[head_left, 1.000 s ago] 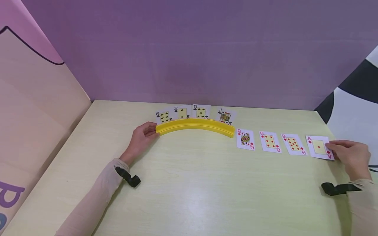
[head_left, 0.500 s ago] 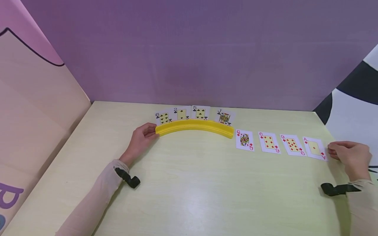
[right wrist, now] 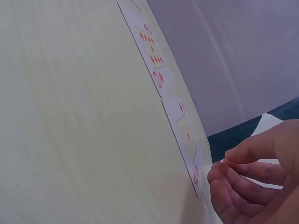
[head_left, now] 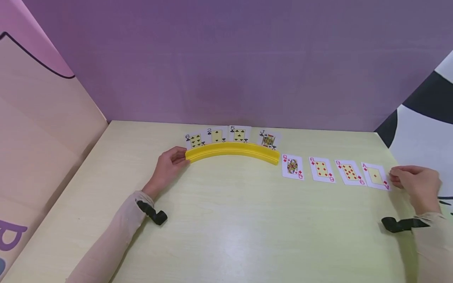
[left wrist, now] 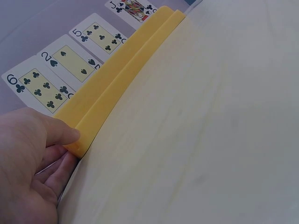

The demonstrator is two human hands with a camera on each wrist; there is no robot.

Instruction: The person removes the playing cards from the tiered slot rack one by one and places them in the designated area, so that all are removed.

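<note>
My left hand [head_left: 169, 165] grips the left end of a curved yellow card holder [head_left: 231, 151]; the left wrist view shows the hand [left wrist: 32, 158] with its thumb on top of the holder [left wrist: 121, 79] and its fingers against the end. Standing in the holder are the six of clubs [left wrist: 39, 88], two of spades [left wrist: 72, 60], five of clubs [left wrist: 100, 36] and jack of clubs [head_left: 269, 139]. My right hand [head_left: 414, 182] hovers, loosely curled, just right of the ace of diamonds [head_left: 375, 175]. Seen from the right wrist, that hand [right wrist: 243, 182] holds nothing beside the ace [right wrist: 186, 135].
The queen [head_left: 292, 166], six [head_left: 321, 169] and nine of diamonds [head_left: 349, 172] lie face up in a row left of the ace on the pale wooden table [head_left: 226, 228]. A purple wall stands behind, and a beige panel [head_left: 42, 129] closes the left side.
My right hand has let go of the ace's near right corner and drawn back just off the card. The left hand and holder have not moved.
</note>
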